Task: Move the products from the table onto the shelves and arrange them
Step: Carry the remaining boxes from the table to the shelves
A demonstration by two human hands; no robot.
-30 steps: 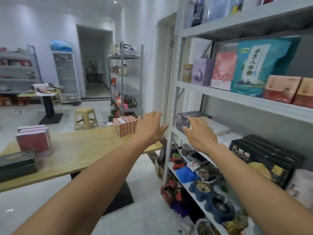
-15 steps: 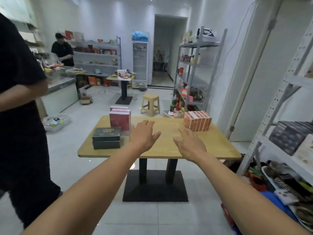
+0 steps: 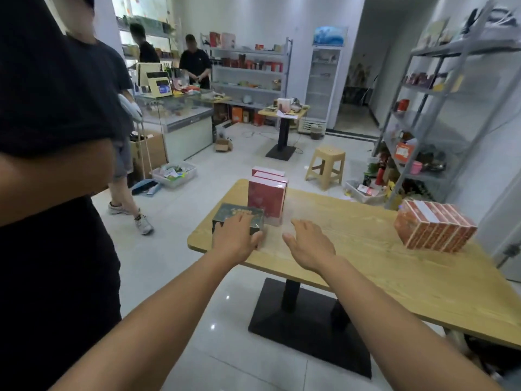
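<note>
A wooden table (image 3: pixel 352 244) holds a stack of dark green boxes (image 3: pixel 239 214) at its near left corner. Behind them stand red boxes (image 3: pixel 266 197) upright. A row of several red-and-white boxes (image 3: pixel 435 228) sits on the table's right side. My left hand (image 3: pixel 235 238) lies flat on top of the green stack, fingers straight, thumb down its right side. My right hand (image 3: pixel 308 244) hovers open just right of that stack, above the tabletop, holding nothing.
A person in black (image 3: pixel 53 165) stands close on my left. A grey metal shelf (image 3: pixel 439 114) stands behind the table at right, a beige stool (image 3: pixel 327 166) beyond the table. Other people work at a counter (image 3: pixel 180 119) further back.
I have turned from the shelves to the table and come closer. My left hand has come down onto the green boxes and my right hand has moved in beside them.
</note>
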